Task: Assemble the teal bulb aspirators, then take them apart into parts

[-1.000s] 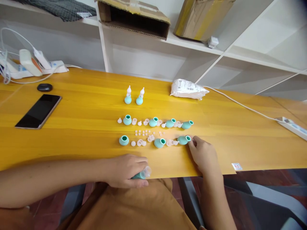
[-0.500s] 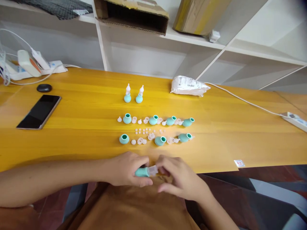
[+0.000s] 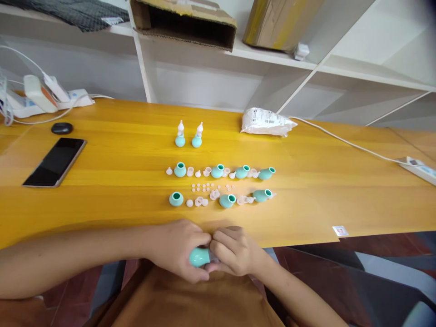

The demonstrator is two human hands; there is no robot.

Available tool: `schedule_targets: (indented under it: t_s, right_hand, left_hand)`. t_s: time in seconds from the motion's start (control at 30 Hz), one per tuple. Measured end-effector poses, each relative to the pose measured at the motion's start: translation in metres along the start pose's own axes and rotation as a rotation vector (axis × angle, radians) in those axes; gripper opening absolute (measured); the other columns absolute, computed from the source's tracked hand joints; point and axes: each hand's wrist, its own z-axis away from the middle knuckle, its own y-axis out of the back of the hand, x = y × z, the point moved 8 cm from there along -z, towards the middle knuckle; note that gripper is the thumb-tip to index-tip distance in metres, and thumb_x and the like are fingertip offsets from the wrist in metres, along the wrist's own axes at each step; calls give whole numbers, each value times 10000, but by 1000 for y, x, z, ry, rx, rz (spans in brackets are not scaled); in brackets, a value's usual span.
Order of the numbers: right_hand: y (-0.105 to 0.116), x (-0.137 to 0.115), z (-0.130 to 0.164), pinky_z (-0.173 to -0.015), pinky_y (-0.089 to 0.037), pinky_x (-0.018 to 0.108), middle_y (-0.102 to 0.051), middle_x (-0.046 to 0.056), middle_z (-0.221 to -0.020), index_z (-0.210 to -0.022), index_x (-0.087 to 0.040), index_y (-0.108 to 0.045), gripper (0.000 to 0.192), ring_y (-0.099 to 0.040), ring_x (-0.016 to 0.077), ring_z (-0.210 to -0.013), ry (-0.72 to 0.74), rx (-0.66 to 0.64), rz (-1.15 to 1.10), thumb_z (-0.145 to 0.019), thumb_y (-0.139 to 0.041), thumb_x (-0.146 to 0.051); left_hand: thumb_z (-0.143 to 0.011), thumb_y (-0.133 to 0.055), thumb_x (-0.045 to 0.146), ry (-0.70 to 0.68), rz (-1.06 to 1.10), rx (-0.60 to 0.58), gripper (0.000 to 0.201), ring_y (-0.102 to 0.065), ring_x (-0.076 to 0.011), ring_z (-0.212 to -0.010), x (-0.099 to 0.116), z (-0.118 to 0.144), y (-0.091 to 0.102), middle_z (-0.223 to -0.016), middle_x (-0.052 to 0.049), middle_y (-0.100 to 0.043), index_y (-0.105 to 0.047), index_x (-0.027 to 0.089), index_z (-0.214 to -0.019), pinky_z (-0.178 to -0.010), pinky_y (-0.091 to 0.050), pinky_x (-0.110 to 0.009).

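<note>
My left hand (image 3: pixel 180 247) is wrapped round a teal squeeze bulb (image 3: pixel 200 257), which looks like part of a nasal aspirator. At the bulb's mouth, my right hand (image 3: pixel 235 252) has its fingers closed on a clear plastic piece (image 3: pixel 214 257), mostly hidden by them. Both hands meet at the table's front edge, above my lap. Beyond them, two rows hold more teal bulbs (image 3: pixel 176 199), translucent cups (image 3: pixel 190 171) and small pointed tips (image 3: pixel 198 174). Several tiny discs (image 3: pixel 203 187) lie between the rows. Farther back stand two assembled aspirators (image 3: pixel 180 136) with pointed tips upward.
A phone (image 3: pixel 54 162) and a black oval case (image 3: pixel 61 128) lie at left, near a power strip (image 3: pixel 76 97) with cables. A white plastic package (image 3: pixel 267 122) rests at the back. Another power strip (image 3: pixel 420 169) is at far right. Cardboard boxes (image 3: pixel 184 25) sit on the shelf.
My right hand has moved left and closed over the clear piece, which showed plainly before. The left hand has turned and lowered slightly with the bulb.
</note>
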Motion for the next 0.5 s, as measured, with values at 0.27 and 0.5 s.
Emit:
schedule_targets:
  t_s: [0.27, 0.5]
  right_hand:
    - [-5, 2, 2, -594, -315, 329, -610, -8, -754, -913, -238, -567, 532, -471, 162, -607, -77, -46, -244, -1214, -363, -626]
    - [-10, 12, 0, -627, -333, 300, -553, -45, -720, -904, -238, -564, 489, -450, 135, -616, -339, -160, -593, -1217, -406, -578]
  left_hand:
    - [-796, -915, 692, -49, -98, 20, 566, -652, -210, -672, 2, 4, -4, -812, -18, -713, -658, 218, -965, -616, -466, -320]
    - [-817, -900, 556, 11, -67, 61, 450, -636, -214, -700, -1, 5, -5, -810, -6, -676, -633, 223, -958, -673, -490, -321]
